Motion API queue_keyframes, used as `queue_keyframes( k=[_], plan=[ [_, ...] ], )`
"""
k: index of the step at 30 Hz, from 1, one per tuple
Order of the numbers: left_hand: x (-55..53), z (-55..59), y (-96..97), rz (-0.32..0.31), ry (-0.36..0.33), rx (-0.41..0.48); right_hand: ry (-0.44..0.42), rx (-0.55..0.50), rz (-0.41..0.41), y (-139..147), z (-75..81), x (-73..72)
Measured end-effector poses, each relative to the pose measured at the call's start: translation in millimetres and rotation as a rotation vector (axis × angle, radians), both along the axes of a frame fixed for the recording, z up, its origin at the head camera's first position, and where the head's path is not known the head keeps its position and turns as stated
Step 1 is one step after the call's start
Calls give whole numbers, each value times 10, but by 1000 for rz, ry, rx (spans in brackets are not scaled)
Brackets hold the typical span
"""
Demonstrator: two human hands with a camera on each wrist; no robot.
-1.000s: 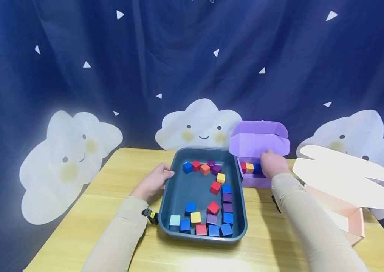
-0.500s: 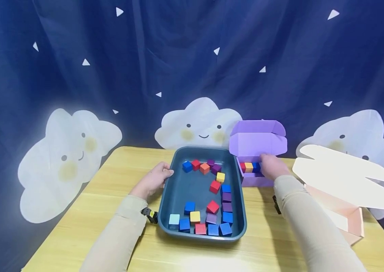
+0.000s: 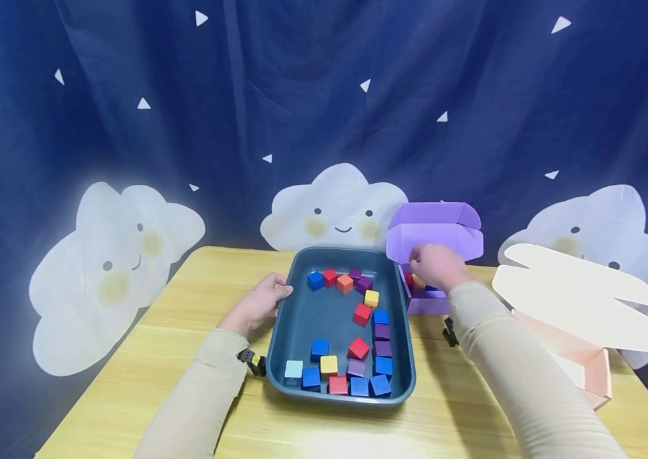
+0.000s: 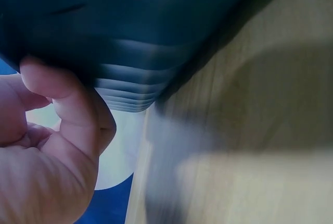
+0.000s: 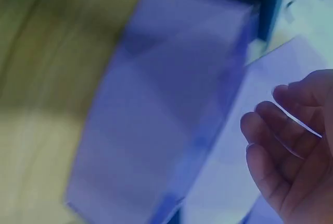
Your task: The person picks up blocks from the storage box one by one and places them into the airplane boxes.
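Purple box (image 3: pixel 426 307), beside the tray rim (image 3: pixel 338 401), gapes below right grip (image 3: pixel 437 264).

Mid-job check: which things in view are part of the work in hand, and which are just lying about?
Apparently in the job:
tray, left hand gripping its rim
cubes in the tray and purple box
purple box, lid open, right hand above it

Apparently just about:
pink box, open, untouched
cloud-patterned curtain behind
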State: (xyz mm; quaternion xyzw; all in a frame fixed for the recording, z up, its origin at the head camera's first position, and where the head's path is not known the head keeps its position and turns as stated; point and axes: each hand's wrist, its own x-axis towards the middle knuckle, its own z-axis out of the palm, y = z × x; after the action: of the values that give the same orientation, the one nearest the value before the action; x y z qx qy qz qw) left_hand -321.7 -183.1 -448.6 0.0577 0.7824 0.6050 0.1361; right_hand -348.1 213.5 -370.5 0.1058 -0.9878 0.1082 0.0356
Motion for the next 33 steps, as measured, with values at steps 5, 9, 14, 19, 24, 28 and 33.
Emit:
queue_keyframes(
  k=[5, 9, 14, 19, 24, 28, 33],
  plan=[
    [7, 7, 2, -2, -1, 9, 19, 14, 92, -426, 136, 44],
    [6, 11, 0, 10, -6, 2, 16, 11, 163, -750, 182, 62],
    [4, 0, 2, 15, 1, 5, -46, -32, 166, -1053, 135, 43],
    [-1, -24, 9, 6, 0, 31, -121, 15, 88, -1215, -33, 22],
    [0, -46, 15, 4, -5, 39, -147, 139, 15, -1270, -224, 24],
    [0, -44, 18, 1, -8, 44, -124, 169, 18, -1254, -355, 16],
    [10, -19, 14, 8, -2, 30, -114, 193, 64, -1236, -408, -10]
  ],
)
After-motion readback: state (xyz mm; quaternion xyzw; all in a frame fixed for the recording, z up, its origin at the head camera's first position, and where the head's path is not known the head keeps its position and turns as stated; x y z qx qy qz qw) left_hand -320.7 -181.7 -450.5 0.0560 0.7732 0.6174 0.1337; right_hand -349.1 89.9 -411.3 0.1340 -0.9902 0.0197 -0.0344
